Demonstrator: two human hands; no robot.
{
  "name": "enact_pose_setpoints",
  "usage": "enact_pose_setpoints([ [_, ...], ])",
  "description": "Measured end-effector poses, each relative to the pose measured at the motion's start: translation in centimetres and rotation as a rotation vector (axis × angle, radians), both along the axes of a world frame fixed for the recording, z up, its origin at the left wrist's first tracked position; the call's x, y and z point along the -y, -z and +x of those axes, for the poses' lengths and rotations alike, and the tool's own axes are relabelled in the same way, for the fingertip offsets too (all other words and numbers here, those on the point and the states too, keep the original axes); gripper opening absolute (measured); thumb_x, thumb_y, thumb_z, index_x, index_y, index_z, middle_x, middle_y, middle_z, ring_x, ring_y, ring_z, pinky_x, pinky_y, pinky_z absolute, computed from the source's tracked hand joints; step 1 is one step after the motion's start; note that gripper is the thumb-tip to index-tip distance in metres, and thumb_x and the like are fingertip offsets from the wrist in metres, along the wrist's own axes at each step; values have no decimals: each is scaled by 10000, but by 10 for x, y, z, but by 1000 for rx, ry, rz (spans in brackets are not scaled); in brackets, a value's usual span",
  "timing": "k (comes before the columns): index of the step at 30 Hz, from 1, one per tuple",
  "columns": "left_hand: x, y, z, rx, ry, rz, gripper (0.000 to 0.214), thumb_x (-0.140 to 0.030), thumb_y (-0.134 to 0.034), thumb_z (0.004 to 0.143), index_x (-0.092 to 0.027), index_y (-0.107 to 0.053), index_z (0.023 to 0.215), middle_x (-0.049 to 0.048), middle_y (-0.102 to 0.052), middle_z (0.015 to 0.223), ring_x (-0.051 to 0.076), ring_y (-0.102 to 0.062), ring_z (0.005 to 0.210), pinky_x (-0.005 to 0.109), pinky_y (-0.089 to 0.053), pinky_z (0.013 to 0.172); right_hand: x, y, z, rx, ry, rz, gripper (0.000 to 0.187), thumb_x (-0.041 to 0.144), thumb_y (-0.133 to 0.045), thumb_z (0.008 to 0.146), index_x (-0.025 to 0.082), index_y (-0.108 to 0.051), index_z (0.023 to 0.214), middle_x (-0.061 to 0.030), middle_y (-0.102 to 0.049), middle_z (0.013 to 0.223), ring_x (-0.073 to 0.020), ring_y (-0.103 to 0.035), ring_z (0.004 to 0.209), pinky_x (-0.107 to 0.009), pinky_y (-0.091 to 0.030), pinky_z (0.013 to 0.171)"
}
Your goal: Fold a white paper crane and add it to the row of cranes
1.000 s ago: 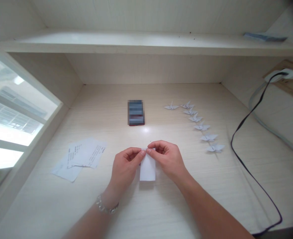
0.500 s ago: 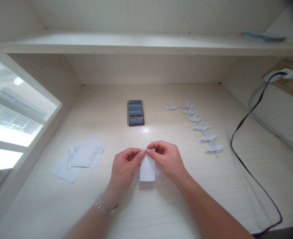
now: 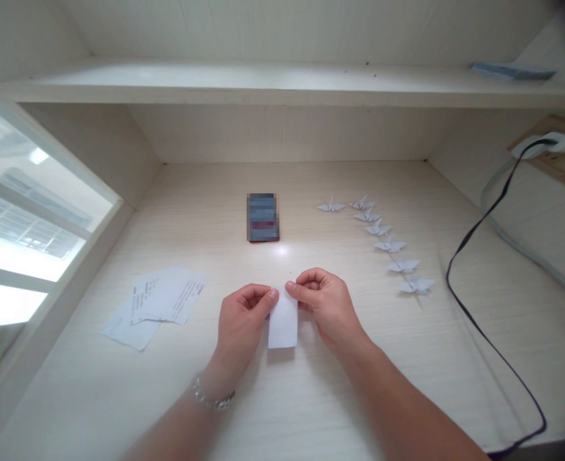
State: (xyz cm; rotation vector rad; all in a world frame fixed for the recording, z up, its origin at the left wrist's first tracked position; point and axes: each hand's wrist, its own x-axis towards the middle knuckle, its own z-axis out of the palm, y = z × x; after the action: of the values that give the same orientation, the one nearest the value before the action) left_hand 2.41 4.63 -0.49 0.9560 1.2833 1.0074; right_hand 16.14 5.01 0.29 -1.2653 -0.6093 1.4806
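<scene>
A narrow white strip of folded paper (image 3: 283, 323) hangs between my hands, just above the desk. My left hand (image 3: 244, 317) pinches its upper left corner between thumb and curled fingers. On the upper right corner, my right hand (image 3: 327, 307) has its thumb on the front, with the fingers curled behind. Both hands are closed on the paper, and a bracelet (image 3: 214, 398) circles my left wrist. Several white paper cranes (image 3: 378, 228) stand in a curved row to the right, beyond my right hand.
Loose sheets with printed lines (image 3: 167, 301) overlap on the left of the desk (image 3: 205, 211). A pixelated dark rectangular object (image 3: 263, 218) lies toward the back. At right, a black cable (image 3: 471, 234) runs from a wall socket (image 3: 558, 150). A shelf (image 3: 282, 95) spans above.
My right thumb has slid a little to the right along the paper's top edge, away from my left thumb. The left hand keeps its pinch.
</scene>
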Motion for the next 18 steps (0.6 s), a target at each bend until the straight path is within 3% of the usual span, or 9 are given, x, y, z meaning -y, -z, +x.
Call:
enact_pose_setpoints([
  [6, 1, -3, 1, -99, -9, 55, 214, -321, -667, 697, -112, -655, 742, 49, -652, 674, 124, -542, 596, 230, -431, 552, -1, 4, 0, 70, -50, 60, 307, 351, -741, 615, 147, -644, 823, 5, -612, 555, -110, -543, 507, -239, -451, 514],
  [11, 1, -3, -1, -154, -50, 98, 201, -322, -656, 706, -126, -654, 749, 37, -647, 675, 120, -537, 602, 219, -427, 552, -3, 5, 3, 56, 5, 96, 332, 419, -665, 695, 156, -630, 894, -16, -650, 632, -129, -591, 551, -272, -491, 572],
  [18, 0, -3, -1, -164, -63, 102, 218, -336, -654, 708, -124, -647, 758, 41, -649, 679, 127, -543, 606, 223, -441, 542, -2, 8, 1, 261, -134, 99, 254, 380, -681, 674, 134, -644, 728, -41, -645, 639, -134, -568, 567, -243, -451, 526],
])
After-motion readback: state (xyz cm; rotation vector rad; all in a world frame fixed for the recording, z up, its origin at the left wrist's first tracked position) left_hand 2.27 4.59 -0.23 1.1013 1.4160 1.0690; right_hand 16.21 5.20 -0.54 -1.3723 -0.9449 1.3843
